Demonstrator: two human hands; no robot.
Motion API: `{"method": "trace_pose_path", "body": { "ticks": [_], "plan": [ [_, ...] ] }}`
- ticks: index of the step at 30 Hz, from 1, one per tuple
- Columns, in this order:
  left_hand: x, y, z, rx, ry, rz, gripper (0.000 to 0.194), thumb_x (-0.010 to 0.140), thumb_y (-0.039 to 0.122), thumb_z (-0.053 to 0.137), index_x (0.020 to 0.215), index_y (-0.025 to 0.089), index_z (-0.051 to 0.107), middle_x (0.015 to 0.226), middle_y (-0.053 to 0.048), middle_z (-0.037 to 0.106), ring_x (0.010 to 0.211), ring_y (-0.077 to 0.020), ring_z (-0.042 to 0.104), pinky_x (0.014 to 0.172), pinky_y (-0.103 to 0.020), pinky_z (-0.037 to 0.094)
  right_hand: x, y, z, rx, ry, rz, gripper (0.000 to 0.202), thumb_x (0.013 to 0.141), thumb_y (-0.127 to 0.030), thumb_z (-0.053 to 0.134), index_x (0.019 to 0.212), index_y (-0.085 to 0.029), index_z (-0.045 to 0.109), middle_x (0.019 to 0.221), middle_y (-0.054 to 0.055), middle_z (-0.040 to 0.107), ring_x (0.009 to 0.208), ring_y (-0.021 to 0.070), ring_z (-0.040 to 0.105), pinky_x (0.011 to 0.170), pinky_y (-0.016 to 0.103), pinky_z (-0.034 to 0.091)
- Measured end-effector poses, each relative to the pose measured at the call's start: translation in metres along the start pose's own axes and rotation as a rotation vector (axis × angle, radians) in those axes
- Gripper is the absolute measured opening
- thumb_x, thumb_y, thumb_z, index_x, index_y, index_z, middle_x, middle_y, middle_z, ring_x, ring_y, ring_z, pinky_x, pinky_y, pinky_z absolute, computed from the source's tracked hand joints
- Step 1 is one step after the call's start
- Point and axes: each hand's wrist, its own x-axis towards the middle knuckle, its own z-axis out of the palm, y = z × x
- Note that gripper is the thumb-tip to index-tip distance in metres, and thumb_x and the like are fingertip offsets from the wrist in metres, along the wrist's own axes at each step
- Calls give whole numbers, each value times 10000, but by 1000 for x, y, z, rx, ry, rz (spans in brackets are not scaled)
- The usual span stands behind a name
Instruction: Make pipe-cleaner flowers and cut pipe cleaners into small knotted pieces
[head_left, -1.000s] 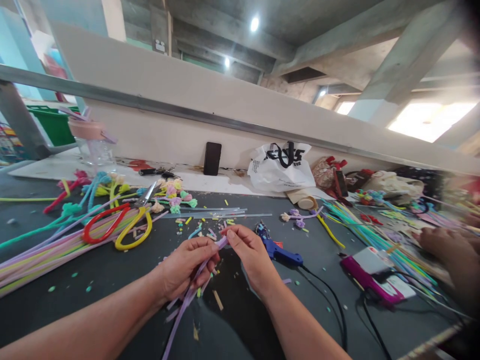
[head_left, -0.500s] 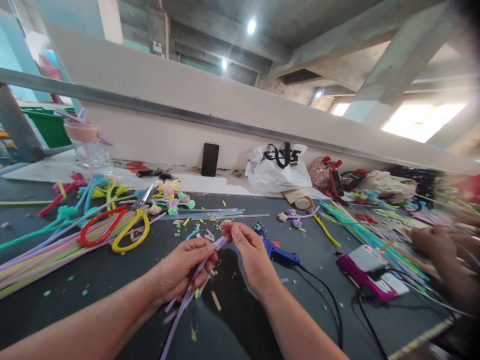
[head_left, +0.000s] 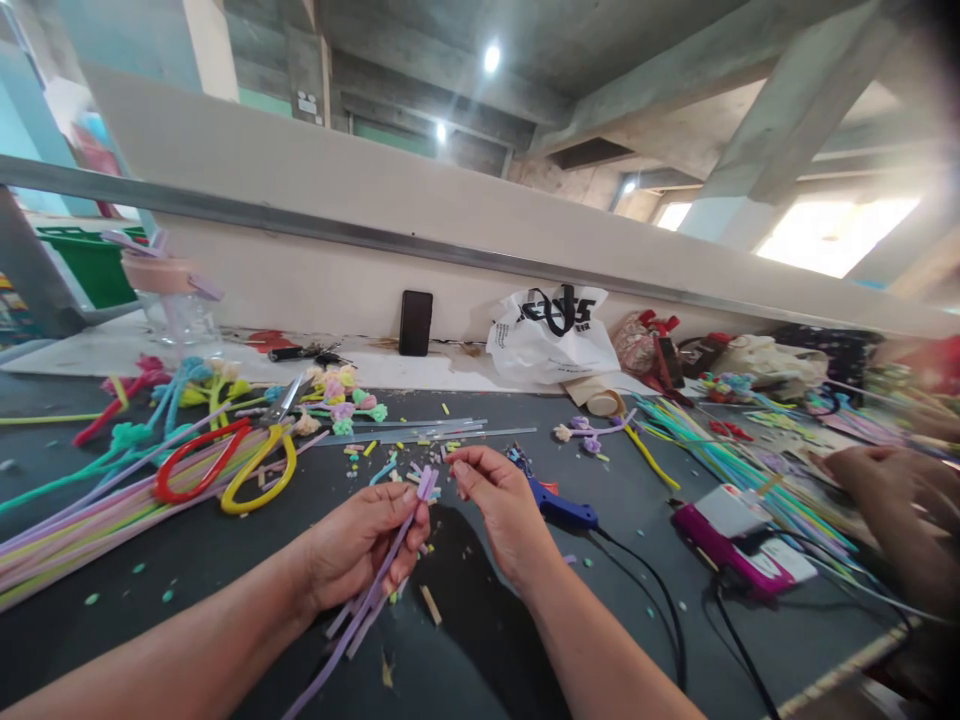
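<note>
My left hand (head_left: 379, 540) is closed around a small bunch of light purple pipe cleaners (head_left: 390, 560). Their short, bundled tips stick up above the thumb, while long tails hang below the hand toward the lower left. Just right of those tips, my right hand (head_left: 491, 505) is curved with thumb and forefinger a little apart. It does not touch the bunch, and nothing shows between its fingers. Right behind it lies a blue glue gun (head_left: 566, 508) with a black cord. Small cut scraps (head_left: 431, 600) are scattered under and around both hands.
Scissors (head_left: 259, 470) with red and yellow handles rest on pastel pipe cleaners (head_left: 97, 515) at left. Finished pipe cleaner flowers (head_left: 345, 395) lie behind. A magenta power strip (head_left: 731, 550) with cords sits at right, near another person's hand (head_left: 877, 490). A phone (head_left: 415, 323) stands against the partition.
My right hand has drawn slightly away from the purple tips, leaving a gap. The bunch in my left hand now stands more upright, its tips fully visible, and its long tail has swung left.
</note>
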Motion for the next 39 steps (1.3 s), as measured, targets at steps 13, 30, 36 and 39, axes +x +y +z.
{"method": "trace_pose_path", "body": {
  "ticks": [13,30,36,39],
  "plan": [
    [-1,2,1,-5,19,18,193,805,308,516,720,136,526,574,19,497,341,-51,440,291,-154,350,0,2,-1,212,-145,-22,200,788,-326,567,890,-184,663,725,12,570,628,104,462,630,249,369],
    [2,3,1,-121,212,190,139,796,193,556,903,121,606,763,-61,638,656,-121,626,632,-233,535,-1,7,3,366,-257,17,178,774,-184,559,945,-193,607,785,5,564,597,76,456,644,239,379],
    [3,0,0,-110,203,187,84,784,182,574,814,114,611,724,-50,645,654,-134,643,690,-268,538,1,11,4,304,-273,-59,218,779,-135,529,984,-202,558,815,-1,543,616,80,468,646,241,380],
    [4,-2,0,-123,221,220,58,766,157,594,777,105,614,697,-33,629,707,-141,645,757,-276,525,2,12,3,230,-275,-103,227,789,-142,515,1007,-204,527,830,-4,521,612,76,472,628,239,381]
  ]
}}
